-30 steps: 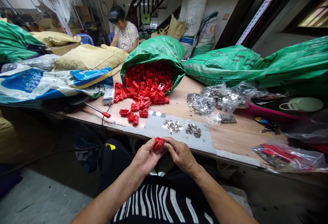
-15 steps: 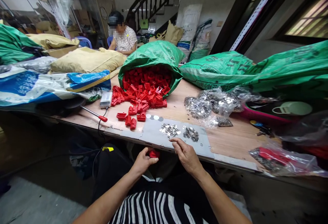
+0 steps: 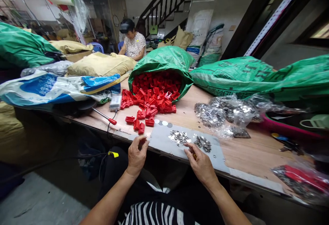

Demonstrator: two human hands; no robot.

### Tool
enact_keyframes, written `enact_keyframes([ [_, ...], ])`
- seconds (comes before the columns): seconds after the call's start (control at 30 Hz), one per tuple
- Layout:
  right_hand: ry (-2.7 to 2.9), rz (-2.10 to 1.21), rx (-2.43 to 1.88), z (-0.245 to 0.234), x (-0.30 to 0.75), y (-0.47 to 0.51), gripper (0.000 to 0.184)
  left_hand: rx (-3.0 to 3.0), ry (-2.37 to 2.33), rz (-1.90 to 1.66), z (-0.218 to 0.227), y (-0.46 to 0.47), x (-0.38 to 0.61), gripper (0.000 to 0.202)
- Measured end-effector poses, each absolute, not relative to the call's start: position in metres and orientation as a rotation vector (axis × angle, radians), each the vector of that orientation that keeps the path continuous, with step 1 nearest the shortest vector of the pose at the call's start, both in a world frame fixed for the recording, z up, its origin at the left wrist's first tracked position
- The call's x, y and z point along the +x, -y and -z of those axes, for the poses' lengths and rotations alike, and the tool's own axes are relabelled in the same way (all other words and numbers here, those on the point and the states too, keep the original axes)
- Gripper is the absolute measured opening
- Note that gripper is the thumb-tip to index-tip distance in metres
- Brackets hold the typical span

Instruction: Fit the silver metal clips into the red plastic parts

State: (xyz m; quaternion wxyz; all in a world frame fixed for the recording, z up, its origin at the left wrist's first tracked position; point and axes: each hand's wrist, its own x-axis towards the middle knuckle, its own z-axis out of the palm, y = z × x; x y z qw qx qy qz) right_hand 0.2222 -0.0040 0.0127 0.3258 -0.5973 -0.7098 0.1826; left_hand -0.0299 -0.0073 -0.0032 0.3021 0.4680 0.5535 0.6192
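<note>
My left hand [image 3: 137, 154] is at the table's front edge, close to several loose red plastic parts [image 3: 139, 127]. Its fingers are curled with the thumb apart, and no part shows in it. Over the edge on the other side is my right hand [image 3: 200, 163], thumb and forefinger slightly apart. Its fingertips are just in front of a pile of shiny flat metal pieces [image 3: 179, 137]. A darker pile of small metal pieces [image 3: 202, 144] lies beside that one. Both piles rest on a grey sheet [image 3: 160, 141]. Anything small between my right fingers is too hidden to make out.
A green sack [image 3: 164, 58] spills red parts onto the table. Clear bags of metal pieces [image 3: 210, 113] and a pink basin [image 3: 272, 123] stand to the right. A red-tipped rod [image 3: 111, 120] juts out at the left. A person [image 3: 133, 43] sits beyond the table.
The red part in my left hand is no longer visible there, and that hand has risen to the table edge. My right hand has moved right and slightly down. The view has shifted.
</note>
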Motion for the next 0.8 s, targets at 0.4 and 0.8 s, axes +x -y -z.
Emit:
enact_keyframes([
  [0.4, 1.699, -0.566, -1.528, -0.009, 0.224, 0.012, 0.032, 1.745, -2.188, -1.373, 0.018, -0.048, -0.043, 0.018],
  [0.8, 1.649, -0.307, -1.707, -0.027, 0.268, -0.012, 0.028, 1.295, -1.502, -1.553, 0.002, 0.001, -0.025, 0.015],
])
